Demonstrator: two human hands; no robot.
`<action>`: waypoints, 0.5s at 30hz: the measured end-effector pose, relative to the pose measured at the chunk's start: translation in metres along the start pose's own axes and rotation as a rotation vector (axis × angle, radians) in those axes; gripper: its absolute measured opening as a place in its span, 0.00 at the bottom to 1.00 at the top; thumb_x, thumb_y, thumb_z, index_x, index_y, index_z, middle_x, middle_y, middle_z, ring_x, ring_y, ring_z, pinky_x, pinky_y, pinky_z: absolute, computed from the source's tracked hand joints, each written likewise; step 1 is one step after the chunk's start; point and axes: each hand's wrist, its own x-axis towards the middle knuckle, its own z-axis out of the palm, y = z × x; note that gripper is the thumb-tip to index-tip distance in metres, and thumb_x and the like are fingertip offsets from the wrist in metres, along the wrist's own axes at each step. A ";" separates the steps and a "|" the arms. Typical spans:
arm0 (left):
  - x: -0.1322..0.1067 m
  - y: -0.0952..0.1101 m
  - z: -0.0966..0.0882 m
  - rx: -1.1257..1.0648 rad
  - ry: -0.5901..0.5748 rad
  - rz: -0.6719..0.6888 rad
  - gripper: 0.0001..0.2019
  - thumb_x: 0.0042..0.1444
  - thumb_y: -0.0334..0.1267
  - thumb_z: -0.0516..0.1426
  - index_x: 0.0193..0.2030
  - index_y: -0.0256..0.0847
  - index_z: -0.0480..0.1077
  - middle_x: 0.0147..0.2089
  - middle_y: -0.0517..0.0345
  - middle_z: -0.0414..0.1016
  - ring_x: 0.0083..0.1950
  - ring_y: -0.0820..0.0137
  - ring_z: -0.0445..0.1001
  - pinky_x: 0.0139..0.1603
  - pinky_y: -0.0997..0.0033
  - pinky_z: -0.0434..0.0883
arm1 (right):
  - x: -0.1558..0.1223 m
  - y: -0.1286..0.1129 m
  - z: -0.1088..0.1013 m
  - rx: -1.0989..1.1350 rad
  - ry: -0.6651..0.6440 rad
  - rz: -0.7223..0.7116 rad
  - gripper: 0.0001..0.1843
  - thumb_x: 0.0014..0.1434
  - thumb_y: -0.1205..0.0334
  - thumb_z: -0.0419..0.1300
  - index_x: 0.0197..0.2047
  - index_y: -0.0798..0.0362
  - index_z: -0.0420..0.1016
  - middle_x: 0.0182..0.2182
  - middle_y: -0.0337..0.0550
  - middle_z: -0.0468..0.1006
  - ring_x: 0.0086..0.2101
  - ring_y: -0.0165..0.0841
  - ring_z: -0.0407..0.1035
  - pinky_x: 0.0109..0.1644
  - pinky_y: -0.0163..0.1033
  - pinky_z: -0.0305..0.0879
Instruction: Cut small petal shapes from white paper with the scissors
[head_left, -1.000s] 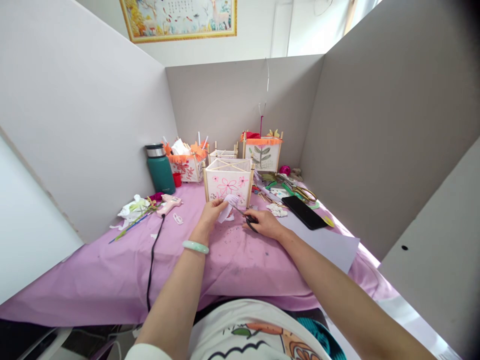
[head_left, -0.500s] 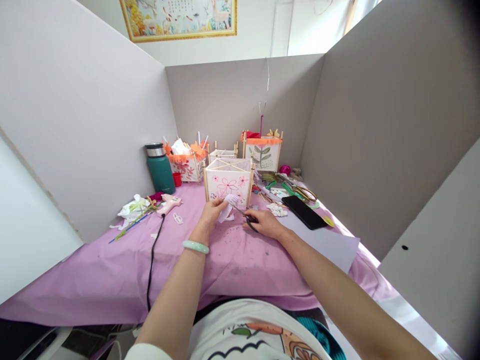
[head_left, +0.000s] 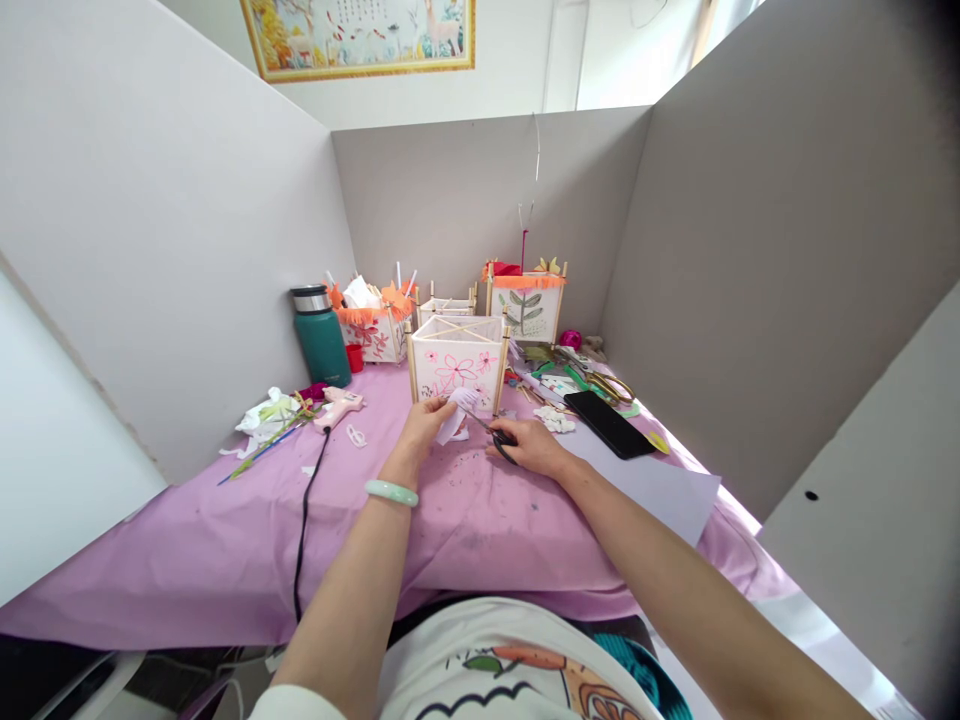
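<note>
My left hand (head_left: 421,424), with a pale green bangle on the wrist, pinches a small piece of white paper (head_left: 454,414) just above the purple tablecloth (head_left: 225,540). My right hand (head_left: 527,447) is closed round the handles of dark scissors (head_left: 491,432), whose blades point left into the paper. Right behind both hands stands a white paper lantern (head_left: 455,364) with pink flowers drawn on its front and a wooden stick frame.
A green flask (head_left: 320,337) and further lanterns (head_left: 527,300) stand at the back. A pink glue gun (head_left: 339,407) with a black cord lies left, beside scraps. A black phone (head_left: 607,424), green-handled scissors (head_left: 600,385) and a grey sheet (head_left: 660,485) lie right. Grey partitions enclose the table.
</note>
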 end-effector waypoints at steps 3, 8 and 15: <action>0.000 0.000 0.000 0.007 -0.001 -0.001 0.16 0.44 0.43 0.70 0.33 0.33 0.75 0.27 0.52 0.78 0.25 0.67 0.76 0.29 0.69 0.72 | 0.000 -0.001 0.000 -0.001 0.000 0.004 0.17 0.57 0.55 0.68 0.48 0.53 0.80 0.30 0.40 0.81 0.28 0.30 0.71 0.34 0.33 0.57; -0.001 0.000 0.000 0.003 -0.001 0.000 0.16 0.44 0.43 0.70 0.33 0.33 0.75 0.27 0.52 0.78 0.26 0.67 0.76 0.29 0.69 0.72 | 0.000 0.000 0.000 0.004 0.010 -0.002 0.17 0.57 0.55 0.68 0.48 0.52 0.80 0.30 0.39 0.81 0.28 0.30 0.71 0.34 0.33 0.57; -0.001 0.000 0.000 0.025 -0.002 0.004 0.15 0.44 0.44 0.70 0.31 0.33 0.75 0.27 0.52 0.78 0.25 0.67 0.75 0.29 0.69 0.72 | 0.000 0.002 0.002 0.013 0.026 -0.025 0.16 0.57 0.55 0.68 0.47 0.52 0.80 0.30 0.40 0.81 0.28 0.30 0.71 0.33 0.32 0.58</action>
